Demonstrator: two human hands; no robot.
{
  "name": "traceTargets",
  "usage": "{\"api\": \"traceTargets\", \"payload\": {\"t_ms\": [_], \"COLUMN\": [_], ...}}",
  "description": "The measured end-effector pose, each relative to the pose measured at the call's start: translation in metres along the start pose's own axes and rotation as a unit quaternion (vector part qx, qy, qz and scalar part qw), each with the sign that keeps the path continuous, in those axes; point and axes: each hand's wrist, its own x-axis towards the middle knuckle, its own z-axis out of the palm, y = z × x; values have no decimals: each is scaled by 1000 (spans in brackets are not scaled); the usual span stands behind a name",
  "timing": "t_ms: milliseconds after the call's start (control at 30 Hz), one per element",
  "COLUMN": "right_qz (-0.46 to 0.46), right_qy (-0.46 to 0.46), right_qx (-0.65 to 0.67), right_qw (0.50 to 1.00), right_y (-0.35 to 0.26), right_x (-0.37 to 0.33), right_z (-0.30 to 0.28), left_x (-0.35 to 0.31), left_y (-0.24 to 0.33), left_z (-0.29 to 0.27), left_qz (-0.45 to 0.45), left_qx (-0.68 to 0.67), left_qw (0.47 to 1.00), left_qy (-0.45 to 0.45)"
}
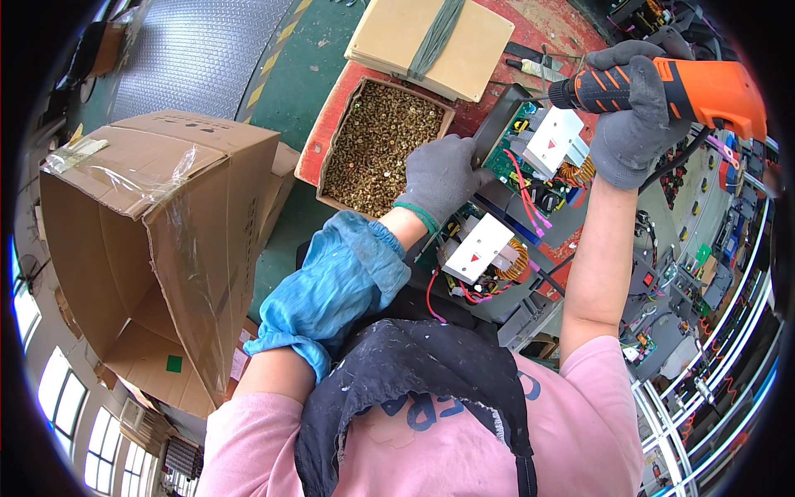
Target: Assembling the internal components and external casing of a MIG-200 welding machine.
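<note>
The hands are well apart: the right hand (638, 124) is clamped round the grip of an orange-and-black power driver (712, 95), while the left hand (443, 176) lies palm down with its fingertips at the edge of the upper circuit assembly (517, 141) — whether they pinch anything, I cannot tell. That assembly lies at about 3 o'clock from the left hand, the nearer one, and at 8 o'clock from the right. Its white plate (555, 142) runs long from 7 to 1 o'clock; the driver's axis runs from 3 to 9, its nose just beyond the assembly's 12 o'clock side. Counted near the hands: one driver, two circuit assemblies — the lower circuit assembly (480, 253) at 5 o'clock from the left hand — two copper-wound coils (513, 261), and one box of brass-coloured fasteners (377, 141) on the red tabletop (530, 16).
</note>
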Motion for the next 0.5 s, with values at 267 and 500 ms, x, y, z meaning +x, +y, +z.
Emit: {"api": "traceTargets", "payload": {"t_ms": [267,500], "right_qz": [62,96], "right_qy": [-3,0], "right_qx": [127,157], "right_qw": [990,983], "right_y": [-23,-37], "right_x": [-7,-13], "right_z": [-4,-1], "left_x": [13,15], "left_y": [-6,5], "left_z": [-11,-17], "left_qz": [-40,-53], "left_qx": [-438,-468], "left_qw": [898,879], "left_qy": [34,71]}}
